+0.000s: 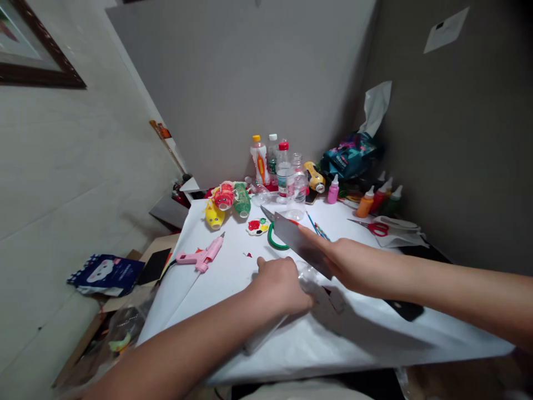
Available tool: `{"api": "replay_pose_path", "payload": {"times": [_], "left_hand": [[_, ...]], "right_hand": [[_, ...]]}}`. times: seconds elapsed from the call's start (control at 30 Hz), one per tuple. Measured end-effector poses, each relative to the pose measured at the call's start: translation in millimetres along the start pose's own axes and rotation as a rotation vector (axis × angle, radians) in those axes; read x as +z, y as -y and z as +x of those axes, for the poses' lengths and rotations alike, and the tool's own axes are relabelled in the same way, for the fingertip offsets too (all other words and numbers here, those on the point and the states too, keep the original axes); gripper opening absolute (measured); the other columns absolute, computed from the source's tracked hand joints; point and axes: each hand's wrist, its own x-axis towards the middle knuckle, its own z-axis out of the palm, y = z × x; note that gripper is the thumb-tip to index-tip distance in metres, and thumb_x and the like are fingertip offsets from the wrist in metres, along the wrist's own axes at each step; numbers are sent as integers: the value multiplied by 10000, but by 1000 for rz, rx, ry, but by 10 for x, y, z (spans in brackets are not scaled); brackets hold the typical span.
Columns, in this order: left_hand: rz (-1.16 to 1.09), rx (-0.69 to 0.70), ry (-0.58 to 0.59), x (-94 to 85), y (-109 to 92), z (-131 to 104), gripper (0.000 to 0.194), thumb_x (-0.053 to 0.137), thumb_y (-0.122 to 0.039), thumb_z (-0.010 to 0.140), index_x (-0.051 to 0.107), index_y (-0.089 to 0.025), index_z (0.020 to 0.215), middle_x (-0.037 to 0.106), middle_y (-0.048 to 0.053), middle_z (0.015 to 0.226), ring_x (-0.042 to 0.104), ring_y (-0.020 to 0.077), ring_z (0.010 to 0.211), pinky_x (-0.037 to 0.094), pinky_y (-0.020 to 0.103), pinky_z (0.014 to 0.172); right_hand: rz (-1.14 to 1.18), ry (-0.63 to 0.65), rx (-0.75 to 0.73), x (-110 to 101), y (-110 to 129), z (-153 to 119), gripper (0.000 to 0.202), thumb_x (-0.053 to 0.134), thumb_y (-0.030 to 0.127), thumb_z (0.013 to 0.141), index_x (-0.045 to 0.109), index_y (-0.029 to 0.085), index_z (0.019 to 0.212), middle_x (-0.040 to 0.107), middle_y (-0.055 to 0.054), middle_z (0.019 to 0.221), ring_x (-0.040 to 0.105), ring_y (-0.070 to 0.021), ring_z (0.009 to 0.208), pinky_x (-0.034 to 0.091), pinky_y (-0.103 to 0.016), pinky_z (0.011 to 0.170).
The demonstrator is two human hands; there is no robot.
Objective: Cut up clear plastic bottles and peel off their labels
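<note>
My left hand (283, 286) is closed around a clear plastic bottle (308, 274) lying on its side near the table's front. One end of the bottle shows past the fingers, and much of it is hidden under the hand. Above and right of it, my right hand (345, 264) grips a knife with a broad grey blade (297, 239), its index finger stretched along the top edge. The handle is hidden in the palm. Behind the blade lie green-handled scissors (275, 240), partly covered. A paint palette (257, 226) with red, yellow and green paint is nearby.
At left lies a pink glue gun (204, 254); painted bottle figures (224, 195) sit behind it. Several plastic bottles (283, 169) stand at the back. Paint bottles (365, 203), red-handled scissors (377, 228) and a tissue pack (352, 155) are right. A black phone-like object (406, 310) lies near my right forearm.
</note>
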Motion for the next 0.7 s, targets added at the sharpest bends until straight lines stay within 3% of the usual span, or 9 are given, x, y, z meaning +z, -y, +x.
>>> {"api": "replay_pose_path", "payload": {"times": [0.13,0.2,0.3,0.43,0.57,0.7], "left_hand": [[-9,16,14,-36,10,7,522,630,-570,604,677,-178,946,758,149,937,693,370,926,483,509,942],[-13,20,26,-66,-4,8,514,619,-552,615,685,-179,962,758,155,963,701,363,923,531,441,846],[-9,8,50,-97,-39,3,501,623,-534,611,703,-181,958,761,163,981,708,364,910,550,385,722],[2,-27,59,-90,-51,-7,547,618,-589,610,711,-176,956,760,180,986,702,390,923,547,391,700],[3,-36,37,-49,-5,-3,581,603,-626,611,701,-174,962,760,172,957,697,398,922,537,457,800],[15,5,13,-20,19,9,571,618,-587,605,686,-159,976,758,156,928,696,382,914,469,527,948]], "right_hand": [[-4,60,127,34,-79,-373,970,489,28,838,-32,368,1582,462,66,588,347,-111,414,189,-236,451],[-41,73,176,29,-63,-431,1001,493,5,818,-37,386,1577,457,64,597,334,-108,414,179,-237,447],[-73,65,125,-20,23,-277,1014,508,-10,794,-31,315,1590,490,46,631,329,-105,430,183,-236,452],[-101,44,28,-107,169,127,951,487,15,812,-22,192,1596,608,-27,708,398,-129,479,227,-239,472],[-78,-17,-6,-48,139,189,938,469,34,837,-67,183,1591,624,-38,720,438,-155,518,255,-245,489],[104,0,20,93,-111,-227,911,448,45,861,-36,294,1592,548,30,662,421,-129,484,255,-224,482]]}}
